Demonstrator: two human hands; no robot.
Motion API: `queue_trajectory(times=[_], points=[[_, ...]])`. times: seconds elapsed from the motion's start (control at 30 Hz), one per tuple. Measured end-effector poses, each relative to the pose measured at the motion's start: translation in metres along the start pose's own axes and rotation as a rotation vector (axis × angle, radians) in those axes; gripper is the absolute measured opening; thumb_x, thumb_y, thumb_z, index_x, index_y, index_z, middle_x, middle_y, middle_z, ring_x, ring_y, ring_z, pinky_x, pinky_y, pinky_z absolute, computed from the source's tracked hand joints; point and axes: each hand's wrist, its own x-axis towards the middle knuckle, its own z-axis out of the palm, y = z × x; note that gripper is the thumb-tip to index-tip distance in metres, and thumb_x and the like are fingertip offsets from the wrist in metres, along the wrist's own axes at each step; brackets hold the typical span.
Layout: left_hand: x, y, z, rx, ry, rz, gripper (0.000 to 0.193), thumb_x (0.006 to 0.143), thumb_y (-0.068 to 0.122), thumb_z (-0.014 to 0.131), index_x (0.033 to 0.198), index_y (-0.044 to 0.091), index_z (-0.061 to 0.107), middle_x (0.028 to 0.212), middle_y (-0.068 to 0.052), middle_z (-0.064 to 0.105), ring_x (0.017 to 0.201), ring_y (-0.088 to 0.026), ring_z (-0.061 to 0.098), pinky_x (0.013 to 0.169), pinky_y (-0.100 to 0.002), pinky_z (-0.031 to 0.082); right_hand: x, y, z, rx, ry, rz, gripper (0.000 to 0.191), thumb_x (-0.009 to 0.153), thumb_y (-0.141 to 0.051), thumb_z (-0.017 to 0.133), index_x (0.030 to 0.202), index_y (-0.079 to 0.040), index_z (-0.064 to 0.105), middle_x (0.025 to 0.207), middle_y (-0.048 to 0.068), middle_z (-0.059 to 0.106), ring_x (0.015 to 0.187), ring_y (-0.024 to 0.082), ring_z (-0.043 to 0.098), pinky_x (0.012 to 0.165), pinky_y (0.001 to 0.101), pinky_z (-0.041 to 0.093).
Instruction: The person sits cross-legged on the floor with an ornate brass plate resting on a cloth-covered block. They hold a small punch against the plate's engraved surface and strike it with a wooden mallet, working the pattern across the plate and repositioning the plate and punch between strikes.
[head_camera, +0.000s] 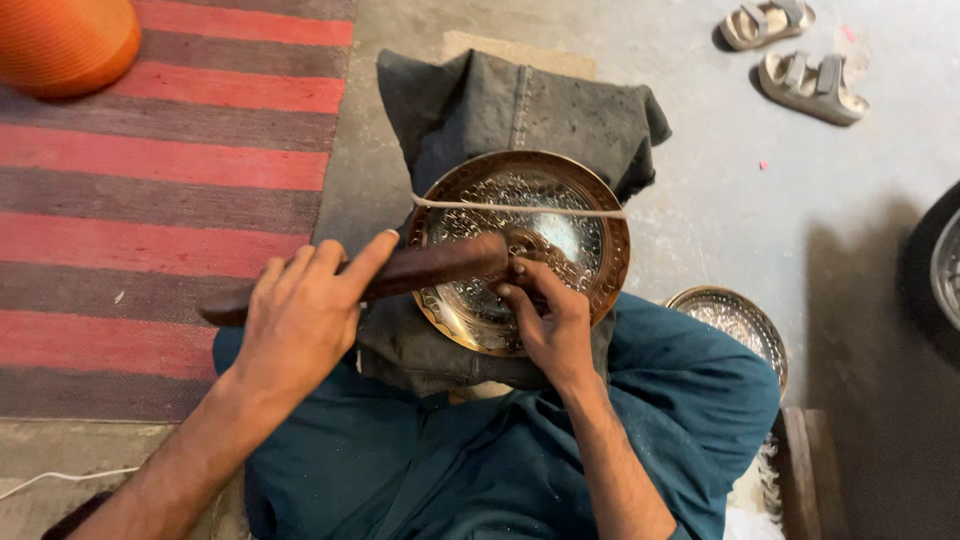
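Engraved round brass plate (520, 250); left hand (300, 315) grips wooden mallet (420, 270), right hand (550, 320) pinches chisel.

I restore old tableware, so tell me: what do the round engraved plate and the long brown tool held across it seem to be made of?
The round engraved plate looks like polished metal, brass-toned at the rim and silvery in the centre, with mirror-like glare on its pattern. The long brown tool in the left hand seems wooden: dull, dark, grain unclear.

I see the plate (520, 250) on a cushion (520, 110) at centre, a cord (520, 208) across it. A rug (170, 200) lies at nine o'clock, sandals (790, 55) at one, another plate (735, 325) at four.
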Motion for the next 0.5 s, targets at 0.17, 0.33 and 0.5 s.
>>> queue_trajectory(times=[0.17, 0.33, 0.5], points=[[-0.0034, 0.0004, 0.0002, -0.299, -0.127, -0.142, 0.084, 0.073, 0.007, 0.074, 0.150, 0.025, 0.043, 0.093, -0.013, 0.061, 0.086, -0.038, 0.066, 0.075, -0.051, 0.054, -0.0009, 0.0023, 0.0028, -0.009, 0.010, -0.043, 0.029, 0.094, 0.003, 0.070, 0.122, 0.001, 0.067, 0.103, 0.009, 0.079, 0.099, 0.015, 0.078, 0.086, 0.0273, 0.061], [-0.0023, 0.0034, 0.0030, -0.297, -0.092, -0.097, 0.085, 0.073, 0.005, 0.074, 0.149, 0.024, 0.042, 0.092, -0.013, 0.062, 0.086, -0.037, 0.067, 0.074, -0.051, 0.054, -0.0009, 0.0037, 0.0041, -0.093, 0.020, -0.077, 0.029, 0.093, 0.002, 0.071, 0.121, 0.000, 0.067, 0.104, 0.010, 0.080, 0.099, 0.016, 0.079, 0.085, 0.0272, 0.062], [0.0010, 0.0061, 0.0006, -0.347, -0.023, -0.074, 0.086, 0.073, 0.005, 0.074, 0.150, 0.023, 0.042, 0.088, -0.012, 0.060, 0.083, -0.035, 0.066, 0.074, -0.050, 0.053, -0.0008, 0.0020, 0.0045, -0.067, 0.033, -0.065, 0.026, 0.093, 0.001, 0.072, 0.119, 0.000, 0.067, 0.102, 0.009, 0.080, 0.098, 0.017, 0.079, 0.084, 0.0275, 0.062]])
